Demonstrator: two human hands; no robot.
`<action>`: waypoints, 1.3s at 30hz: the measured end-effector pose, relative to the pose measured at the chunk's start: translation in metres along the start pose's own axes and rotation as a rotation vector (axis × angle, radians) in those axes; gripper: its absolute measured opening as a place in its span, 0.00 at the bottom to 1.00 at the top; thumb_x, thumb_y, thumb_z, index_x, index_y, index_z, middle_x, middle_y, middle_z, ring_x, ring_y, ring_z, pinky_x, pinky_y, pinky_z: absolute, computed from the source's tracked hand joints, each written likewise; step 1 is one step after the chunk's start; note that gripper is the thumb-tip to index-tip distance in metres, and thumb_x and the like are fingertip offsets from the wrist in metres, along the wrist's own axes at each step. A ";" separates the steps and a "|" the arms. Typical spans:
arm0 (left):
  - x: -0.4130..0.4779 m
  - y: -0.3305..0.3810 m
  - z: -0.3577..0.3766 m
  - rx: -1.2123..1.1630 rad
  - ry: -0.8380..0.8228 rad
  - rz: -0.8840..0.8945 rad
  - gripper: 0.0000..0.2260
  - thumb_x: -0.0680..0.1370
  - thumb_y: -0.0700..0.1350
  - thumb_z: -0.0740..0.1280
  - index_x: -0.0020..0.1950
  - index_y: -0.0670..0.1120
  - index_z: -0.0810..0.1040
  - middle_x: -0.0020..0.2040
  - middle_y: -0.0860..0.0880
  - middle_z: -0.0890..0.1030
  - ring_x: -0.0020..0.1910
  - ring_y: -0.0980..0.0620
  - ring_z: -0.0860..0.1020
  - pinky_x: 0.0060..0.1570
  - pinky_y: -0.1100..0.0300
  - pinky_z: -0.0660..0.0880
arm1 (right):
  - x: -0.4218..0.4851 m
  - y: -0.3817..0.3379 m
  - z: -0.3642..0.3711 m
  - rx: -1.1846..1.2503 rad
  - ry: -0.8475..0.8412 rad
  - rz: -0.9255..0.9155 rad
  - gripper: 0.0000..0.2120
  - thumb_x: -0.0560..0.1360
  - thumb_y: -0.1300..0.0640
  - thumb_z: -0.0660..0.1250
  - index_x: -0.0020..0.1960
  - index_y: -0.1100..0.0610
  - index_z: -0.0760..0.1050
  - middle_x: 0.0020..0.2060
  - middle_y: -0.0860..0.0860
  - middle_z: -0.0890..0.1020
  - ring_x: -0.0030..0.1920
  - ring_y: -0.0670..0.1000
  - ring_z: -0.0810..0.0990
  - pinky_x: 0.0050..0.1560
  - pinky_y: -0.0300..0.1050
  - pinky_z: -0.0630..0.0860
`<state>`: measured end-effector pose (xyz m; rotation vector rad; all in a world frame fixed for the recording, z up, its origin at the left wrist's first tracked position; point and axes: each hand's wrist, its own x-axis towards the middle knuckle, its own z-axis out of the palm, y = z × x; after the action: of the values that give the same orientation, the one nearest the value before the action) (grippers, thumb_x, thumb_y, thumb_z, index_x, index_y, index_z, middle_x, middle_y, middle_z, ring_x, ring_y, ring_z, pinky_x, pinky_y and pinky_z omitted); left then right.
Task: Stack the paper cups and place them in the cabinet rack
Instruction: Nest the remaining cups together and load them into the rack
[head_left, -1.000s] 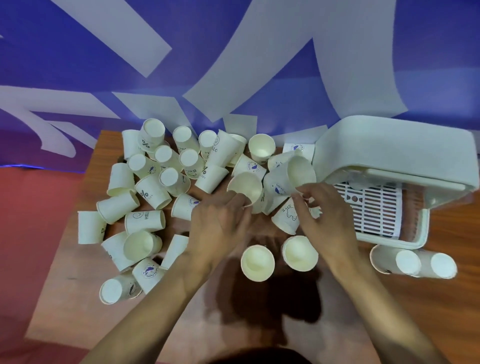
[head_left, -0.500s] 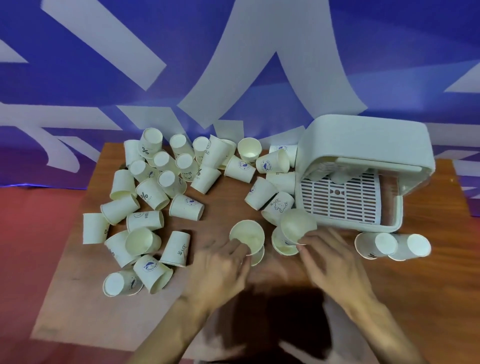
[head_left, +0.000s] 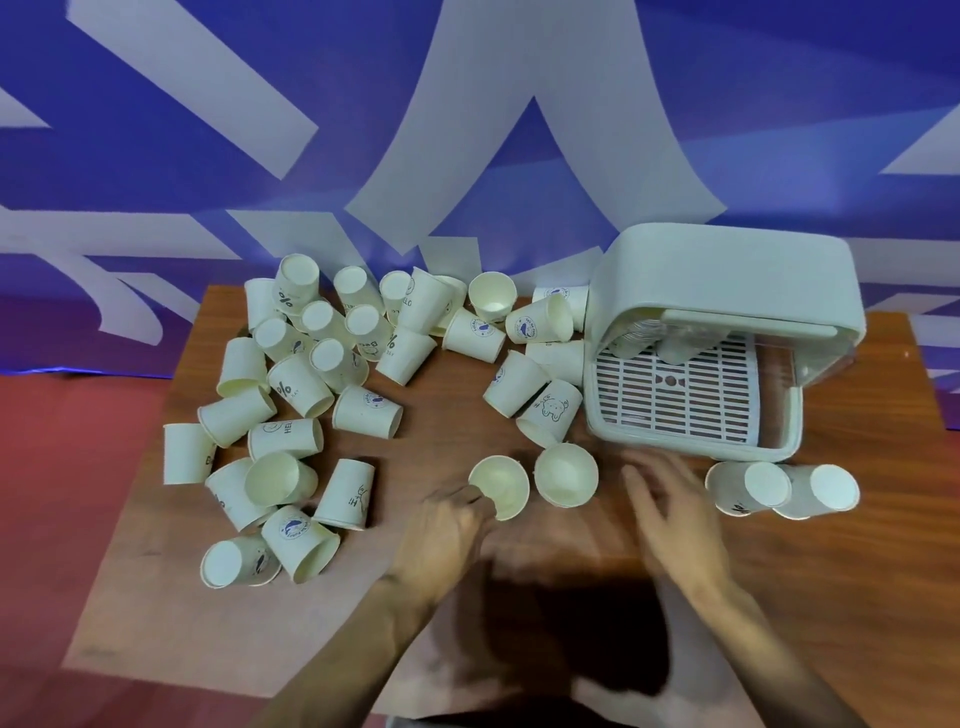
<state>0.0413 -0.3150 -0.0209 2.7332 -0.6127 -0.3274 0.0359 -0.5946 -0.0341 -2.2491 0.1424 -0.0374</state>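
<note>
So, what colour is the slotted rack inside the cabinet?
The rack is white, clearest in the head view.

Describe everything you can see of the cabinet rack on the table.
The cabinet rack is pale and rounded, plastic by its look, and stands upright at the right rear of the wooden table. Its front is open, showing a white slatted tray and a few paper cups at the back under the hood. Loose cups lie against its left wall; two more cups lie before its front right corner.

Left hand (head_left: 447, 525) pinching, right hand (head_left: 675, 514) splayed
</note>
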 end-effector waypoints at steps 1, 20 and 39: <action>0.001 0.000 0.000 0.001 0.007 -0.001 0.09 0.72 0.46 0.72 0.35 0.49 0.75 0.36 0.52 0.77 0.35 0.47 0.76 0.31 0.55 0.72 | 0.003 0.009 -0.001 0.007 0.066 0.107 0.10 0.79 0.56 0.67 0.60 0.53 0.78 0.55 0.46 0.80 0.53 0.47 0.80 0.56 0.45 0.77; 0.005 0.018 0.002 -0.104 0.072 -0.119 0.09 0.75 0.52 0.63 0.46 0.49 0.79 0.43 0.51 0.80 0.43 0.47 0.79 0.36 0.56 0.76 | 0.032 0.029 -0.011 0.793 0.225 0.697 0.18 0.77 0.59 0.70 0.66 0.56 0.74 0.64 0.54 0.78 0.62 0.50 0.78 0.62 0.55 0.77; 0.152 0.236 0.062 0.144 -0.042 0.484 0.30 0.70 0.45 0.70 0.71 0.47 0.67 0.67 0.47 0.72 0.62 0.46 0.73 0.50 0.50 0.77 | -0.013 0.113 -0.170 -0.451 -0.051 0.337 0.34 0.74 0.50 0.70 0.77 0.51 0.61 0.77 0.48 0.60 0.74 0.56 0.64 0.65 0.58 0.72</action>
<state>0.0691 -0.6012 -0.0175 2.5978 -1.3176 -0.2266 -0.0001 -0.7949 -0.0140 -2.6382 0.5458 0.2563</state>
